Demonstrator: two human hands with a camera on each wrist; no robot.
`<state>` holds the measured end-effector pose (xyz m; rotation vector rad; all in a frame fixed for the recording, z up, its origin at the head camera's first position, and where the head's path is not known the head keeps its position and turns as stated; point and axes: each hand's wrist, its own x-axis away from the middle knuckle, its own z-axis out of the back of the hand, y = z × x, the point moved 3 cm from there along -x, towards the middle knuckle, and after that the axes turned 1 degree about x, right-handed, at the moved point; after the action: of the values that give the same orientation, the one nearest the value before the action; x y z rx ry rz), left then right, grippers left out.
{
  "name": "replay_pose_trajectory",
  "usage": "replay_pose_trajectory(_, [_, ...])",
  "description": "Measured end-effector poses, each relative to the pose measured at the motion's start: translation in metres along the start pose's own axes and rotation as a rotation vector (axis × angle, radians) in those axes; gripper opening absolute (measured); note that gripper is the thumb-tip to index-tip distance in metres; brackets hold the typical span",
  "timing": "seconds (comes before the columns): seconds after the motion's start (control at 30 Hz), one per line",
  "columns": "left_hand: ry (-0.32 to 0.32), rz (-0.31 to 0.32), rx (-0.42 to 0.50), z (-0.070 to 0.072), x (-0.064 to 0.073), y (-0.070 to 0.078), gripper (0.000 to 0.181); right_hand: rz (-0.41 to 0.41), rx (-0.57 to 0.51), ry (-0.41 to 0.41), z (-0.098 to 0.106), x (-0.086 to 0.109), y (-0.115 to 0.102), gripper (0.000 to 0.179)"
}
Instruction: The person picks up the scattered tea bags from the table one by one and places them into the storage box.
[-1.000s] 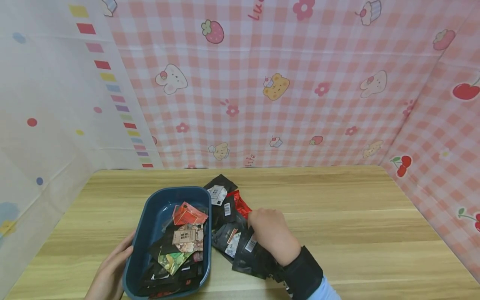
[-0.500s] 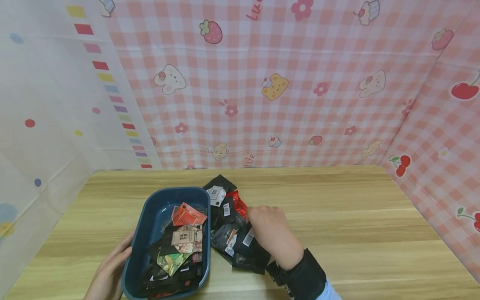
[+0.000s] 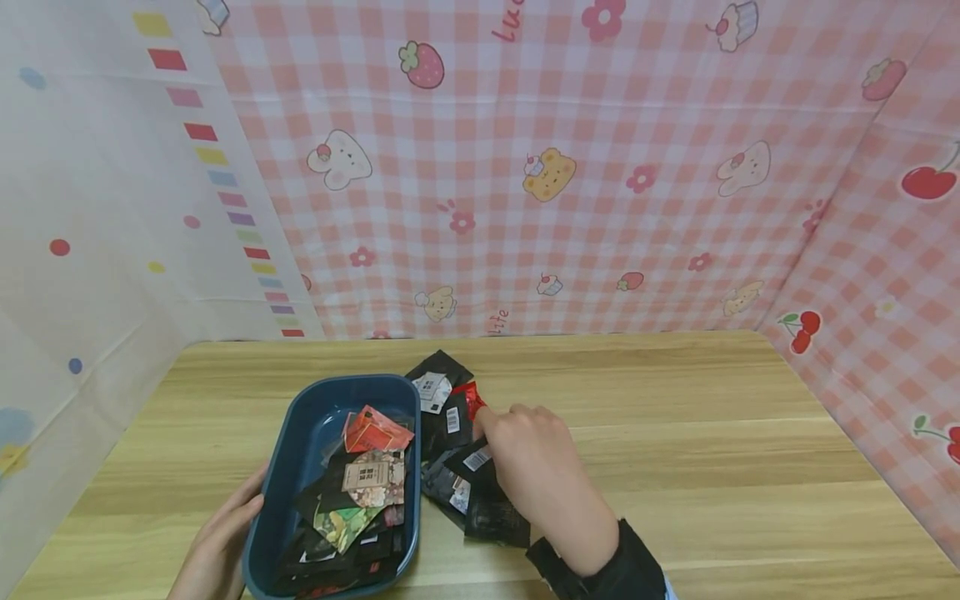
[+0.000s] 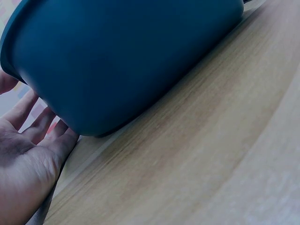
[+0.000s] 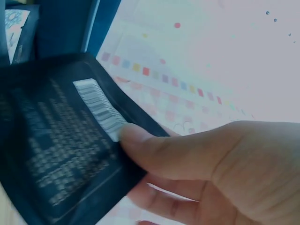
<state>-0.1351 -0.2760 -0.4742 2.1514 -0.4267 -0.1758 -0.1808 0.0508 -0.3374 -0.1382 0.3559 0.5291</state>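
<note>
My right hand (image 3: 543,471) pinches a black sachet (image 5: 70,140) with a white barcode between thumb and fingers, plainly seen in the right wrist view. In the head view, that barcoded sachet (image 3: 478,468) is lifted over other black sachets (image 3: 442,481) on the table. A blue bin (image 3: 279,467) stands just left of them. It contains several sachets: black ones, a red one (image 3: 377,429), a beige floral one (image 3: 375,475) and a green one (image 3: 345,523). My left hand (image 3: 217,537) rests against the bin's left side, fingers fairly straight along its wall in the left wrist view.
More black sachets (image 3: 450,417) lie against the bin's right side, and a bit of a red sachet (image 3: 472,398) shows beyond my right hand. The wooden table (image 3: 697,433) ends at a pink checked cloth (image 3: 487,208) at the back.
My right hand has shifted slightly left toward the bin, drawing the barcoded black sachet left and lifting and turning it. The left hand and the bin stay put.
</note>
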Motion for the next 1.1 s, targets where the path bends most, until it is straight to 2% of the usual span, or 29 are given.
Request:
replay_pose_trajectory(0.27, [0.038, 0.033, -0.057, 0.002, 0.001, 0.000, 0.054, 0.032, -0.072, 0.218, 0.009, -0.001, -0.012, 0.014])
replay_pose_trajectory(0.43, [0.044, 0.040, -0.053, 0.002, 0.001, 0.000, 0.055, 0.055, -0.129, 0.278, 0.011, -0.001, -0.023, 0.012])
replay_pose_trajectory(0.63, [-0.014, -0.008, 0.015, 0.001, 0.000, 0.000, 0.045, 0.124, -0.166, 0.327, 0.010, 0.002, -0.043, 0.010])
replay_pose_trajectory(0.77, [-0.003, -0.017, 0.009, 0.001, 0.001, 0.000, 0.046, 0.183, -0.179, 0.336, 0.005, 0.005, -0.058, 0.008])
replay_pose_trajectory(0.83, [0.021, -0.001, -0.012, 0.001, 0.001, 0.000, 0.046, 0.225, -0.183, 0.344, 0.002, 0.007, -0.065, 0.008])
replay_pose_trajectory(1.0, [0.051, 0.036, -0.046, 0.001, 0.000, 0.000, 0.058, 0.359, -0.178, 0.425, -0.002, 0.011, -0.079, 0.007])
replay_pose_trajectory(1.1, [0.037, 0.036, -0.037, 0.000, 0.001, 0.000, 0.060, 0.427, -0.171, 0.450, -0.007, 0.012, -0.086, 0.004])
